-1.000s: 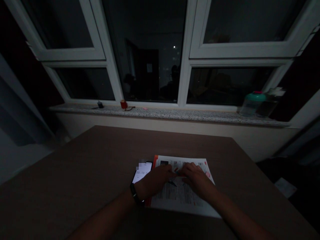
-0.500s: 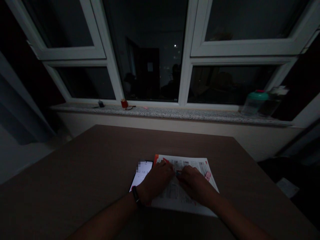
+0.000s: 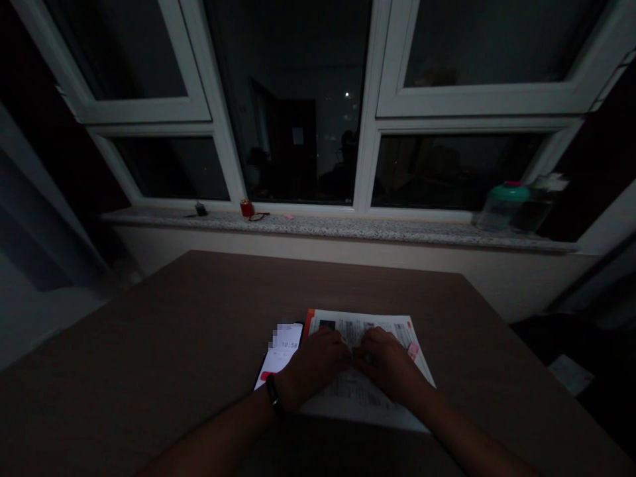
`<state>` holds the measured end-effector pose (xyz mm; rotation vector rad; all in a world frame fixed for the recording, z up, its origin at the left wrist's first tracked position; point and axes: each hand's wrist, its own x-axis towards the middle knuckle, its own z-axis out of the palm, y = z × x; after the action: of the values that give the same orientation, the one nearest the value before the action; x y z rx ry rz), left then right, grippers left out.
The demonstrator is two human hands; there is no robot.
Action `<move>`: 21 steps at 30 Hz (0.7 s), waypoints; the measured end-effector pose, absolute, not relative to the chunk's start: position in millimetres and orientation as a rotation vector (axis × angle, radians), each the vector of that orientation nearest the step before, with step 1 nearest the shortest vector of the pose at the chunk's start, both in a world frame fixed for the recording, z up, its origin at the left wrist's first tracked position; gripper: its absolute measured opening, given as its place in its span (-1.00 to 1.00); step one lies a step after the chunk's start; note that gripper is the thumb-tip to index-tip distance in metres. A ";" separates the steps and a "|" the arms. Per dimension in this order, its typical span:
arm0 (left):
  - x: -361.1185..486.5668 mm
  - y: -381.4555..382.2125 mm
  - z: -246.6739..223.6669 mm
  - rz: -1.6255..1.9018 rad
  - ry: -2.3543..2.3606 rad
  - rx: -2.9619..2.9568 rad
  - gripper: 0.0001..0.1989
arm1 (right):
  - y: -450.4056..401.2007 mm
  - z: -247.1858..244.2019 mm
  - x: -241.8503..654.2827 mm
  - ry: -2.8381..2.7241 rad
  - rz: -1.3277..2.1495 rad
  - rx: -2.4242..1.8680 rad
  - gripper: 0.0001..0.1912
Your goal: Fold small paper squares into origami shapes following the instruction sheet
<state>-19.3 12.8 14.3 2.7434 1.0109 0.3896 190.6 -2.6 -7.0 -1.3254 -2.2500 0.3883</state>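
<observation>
A printed booklet (image 3: 362,407) with an orange left edge lies on the table beneath both hands. My left hand (image 3: 322,361), with a black band at the wrist, is closed over the booklet's middle, fingers curled toward the right. My right hand (image 3: 385,361) meets it there, its fingers pinched close to the left fingertips. A small pale or greyish bit shows between them, too dark and hidden to name. A small pink object (image 3: 413,350) lies on the page right of my right hand. A lit phone (image 3: 279,356) lies to the left, partly behind my left hand.
The brown table (image 3: 238,285) reaches toward a granite windowsill (image 3: 322,225). On the sill stand a small red jar (image 3: 246,208), a dark little bottle (image 3: 200,209) and a clear container with a teal lid (image 3: 507,193). A grey curtain (image 3: 40,218) hangs at the left.
The red piece that showed by my left fingers is out of sight, and a dark printed picture shows there. The blue bit between the hands no longer shows. Both hands have barely shifted.
</observation>
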 end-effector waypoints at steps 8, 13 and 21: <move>-22.5 11.8 10.5 0.493 1.099 2.662 -0.63 | -0.9 -10.9 186.1 -2.226 0.467 -1.237 -0.91; -24.1 14.4 7.5 0.509 1.179 2.606 -0.68 | -1.1 -10.7 184.6 -2.236 0.473 -1.215 -0.88; -23.5 15.9 10.7 0.487 1.198 2.462 -0.77 | -6.9 -4.2 182.1 -2.118 0.451 -1.307 -0.67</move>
<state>-23.5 15.9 10.7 2.4616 1.1983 0.4874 182.1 -6.9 -4.2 -1.3066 -2.1179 0.4509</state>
